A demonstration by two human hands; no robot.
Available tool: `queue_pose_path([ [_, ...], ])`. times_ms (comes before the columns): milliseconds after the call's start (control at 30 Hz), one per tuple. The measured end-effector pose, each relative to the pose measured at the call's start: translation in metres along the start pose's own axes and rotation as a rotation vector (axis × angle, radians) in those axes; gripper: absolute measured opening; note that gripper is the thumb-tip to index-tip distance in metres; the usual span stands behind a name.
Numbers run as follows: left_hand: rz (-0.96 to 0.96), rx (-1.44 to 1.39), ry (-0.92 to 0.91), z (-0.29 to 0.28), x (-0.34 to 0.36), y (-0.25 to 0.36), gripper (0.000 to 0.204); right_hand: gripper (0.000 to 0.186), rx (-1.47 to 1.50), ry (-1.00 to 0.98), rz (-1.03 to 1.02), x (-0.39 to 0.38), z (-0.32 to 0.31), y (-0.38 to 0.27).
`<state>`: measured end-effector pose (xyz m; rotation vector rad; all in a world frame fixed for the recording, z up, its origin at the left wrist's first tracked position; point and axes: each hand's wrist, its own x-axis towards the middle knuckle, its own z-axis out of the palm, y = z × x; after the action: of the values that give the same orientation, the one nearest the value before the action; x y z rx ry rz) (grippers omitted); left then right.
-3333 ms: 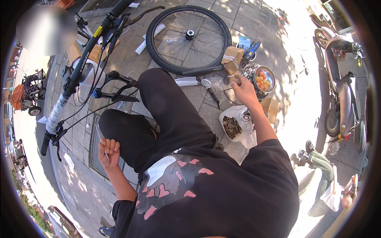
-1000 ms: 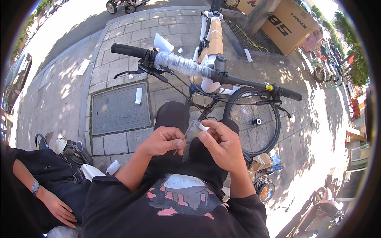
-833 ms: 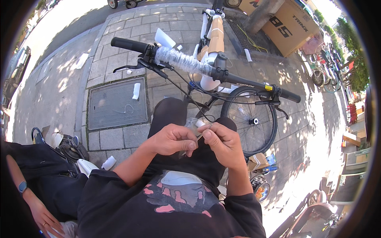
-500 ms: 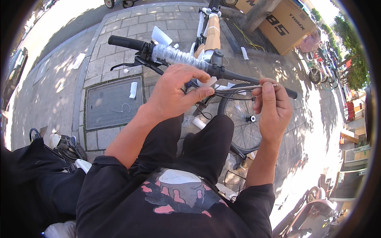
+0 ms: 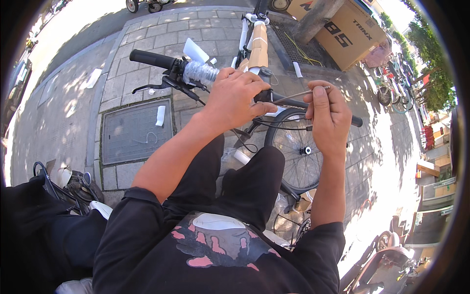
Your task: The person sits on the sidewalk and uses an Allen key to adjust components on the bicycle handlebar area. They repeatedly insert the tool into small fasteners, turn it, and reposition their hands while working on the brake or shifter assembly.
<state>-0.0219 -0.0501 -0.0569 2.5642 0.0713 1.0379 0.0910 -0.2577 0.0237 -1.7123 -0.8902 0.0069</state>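
Observation:
My left hand (image 5: 240,98) has its fingers curled round the black stem clamp (image 5: 264,98) on the bicycle's handlebar (image 5: 149,58). My right hand (image 5: 325,110) pinches a thin silver metal tool, apparently a hex key (image 5: 298,95), between thumb and fingers, its far end reaching toward the stem beside my left fingers. Clear wrinkled plastic (image 5: 198,72) wraps part of the bar, and a brake lever (image 5: 147,89) hangs below the left grip. Black cables loop down beneath my hands to the fork, and a wheel (image 5: 289,166) lies behind my right forearm.
The frame tube (image 5: 258,49) wears cardboard padding. A large cardboard box (image 5: 342,39) leans by a post at the back right. Foam scraps (image 5: 160,115) lie on the paving near a metal cover (image 5: 127,134). A person in dark clothing (image 5: 44,235) is at my left. Parked bicycles (image 5: 387,95) stand right.
Since about half a second ago, both hands have moved up, the left closing in on the stem with the tool's end beside it. Earlier both hands were low above my knees.

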Motion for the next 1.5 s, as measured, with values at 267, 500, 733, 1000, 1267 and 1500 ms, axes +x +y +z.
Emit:
queue_pose_path([
  [267, -0.013, -0.037, 0.031, -0.001, -0.001, 0.0, 0.052, 0.028, -0.012, -0.018, 0.024, 0.009, 0.005, -0.003],
  [500, 0.0, -0.049, 0.038, 0.002, -0.002, 0.0, 0.053, 0.027, -0.013, -0.023, 0.03, 0.012, 0.004, -0.008],
  [733, 0.012, -0.041, 0.051, 0.004, -0.001, -0.003, 0.054, 0.026, -0.043, -0.005, 0.052, 0.013, 0.007, -0.011],
  [1000, 0.008, -0.067, 0.063, 0.005, -0.002, -0.002, 0.053, 0.026, -0.161, -0.013, -0.001, 0.019, 0.017, -0.024],
  [1267, -0.012, -0.035, 0.028, 0.004, -0.002, 0.001, 0.052, 0.022, -0.502, -0.189, -0.306, 0.042, 0.035, -0.049],
  [1500, -0.067, -0.042, -0.056, 0.002, -0.002, -0.008, 0.039, 0.026, -0.846, -0.473, -0.447, 0.065, 0.07, -0.054],
])
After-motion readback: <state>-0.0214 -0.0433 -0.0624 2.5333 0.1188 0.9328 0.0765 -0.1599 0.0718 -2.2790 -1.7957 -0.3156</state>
